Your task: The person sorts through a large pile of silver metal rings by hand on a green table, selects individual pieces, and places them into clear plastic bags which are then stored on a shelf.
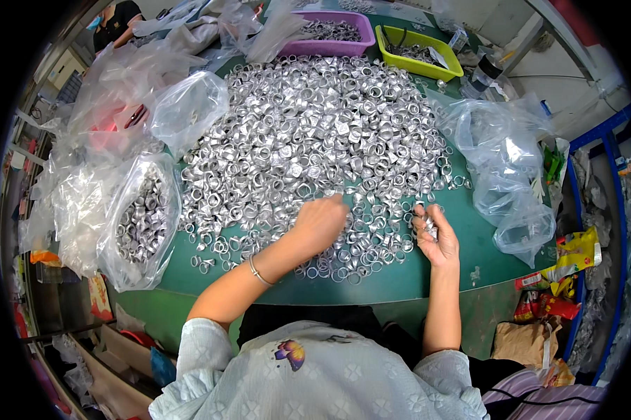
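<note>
A wide heap of silver-coloured metal rings [308, 133] covers the middle of the green table [189, 280]. My left hand [321, 222], with a bangle [261, 270] on its wrist, is over the near part of the heap. Its fingers are drawn together at the rings, and whatever is between them is hidden. To the right, at the heap's near right edge, my right hand [441, 241] is turned palm inward with curled fingers. A few silver rings [429, 227] show inside that hand. Looser rings [357, 259] lie scattered between my two hands.
A clear bag of rings [146, 217] stands at the left, among crumpled plastic bags [84, 203]. Behind the heap are a purple basket [329, 47] and a yellow-green basket [420, 63]. More clear bags [504, 161] lie at right. Another person [117, 24] is at far left.
</note>
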`<state>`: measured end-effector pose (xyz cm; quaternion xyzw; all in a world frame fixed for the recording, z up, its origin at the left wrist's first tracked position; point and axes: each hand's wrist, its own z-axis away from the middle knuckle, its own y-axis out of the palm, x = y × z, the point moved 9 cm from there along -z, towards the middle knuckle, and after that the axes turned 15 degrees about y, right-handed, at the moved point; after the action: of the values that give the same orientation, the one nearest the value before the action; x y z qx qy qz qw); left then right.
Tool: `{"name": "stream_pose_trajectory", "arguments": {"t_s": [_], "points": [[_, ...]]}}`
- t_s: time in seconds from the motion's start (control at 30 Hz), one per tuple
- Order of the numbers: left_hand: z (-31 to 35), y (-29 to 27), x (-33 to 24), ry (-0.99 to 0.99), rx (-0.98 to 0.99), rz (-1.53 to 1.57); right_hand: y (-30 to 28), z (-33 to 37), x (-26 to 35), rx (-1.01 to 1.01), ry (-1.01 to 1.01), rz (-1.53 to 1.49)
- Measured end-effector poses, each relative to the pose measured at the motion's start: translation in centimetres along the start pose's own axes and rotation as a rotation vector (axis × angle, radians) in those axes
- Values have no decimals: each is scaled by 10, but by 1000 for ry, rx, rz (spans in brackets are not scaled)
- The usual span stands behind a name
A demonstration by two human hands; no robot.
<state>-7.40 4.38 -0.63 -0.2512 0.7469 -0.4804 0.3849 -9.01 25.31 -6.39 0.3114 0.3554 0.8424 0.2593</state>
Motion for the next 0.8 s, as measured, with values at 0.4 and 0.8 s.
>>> {"name": "stream_pose_trajectory", "arguments": {"t_s": [0.4, 0.8], "points": [[33, 4, 30, -441, -280, 1377, 136, -16, -32, -377, -912, 1960], [56, 18, 24, -558, -530, 2074, 133, -41, -34, -519, -835, 2107]]}}
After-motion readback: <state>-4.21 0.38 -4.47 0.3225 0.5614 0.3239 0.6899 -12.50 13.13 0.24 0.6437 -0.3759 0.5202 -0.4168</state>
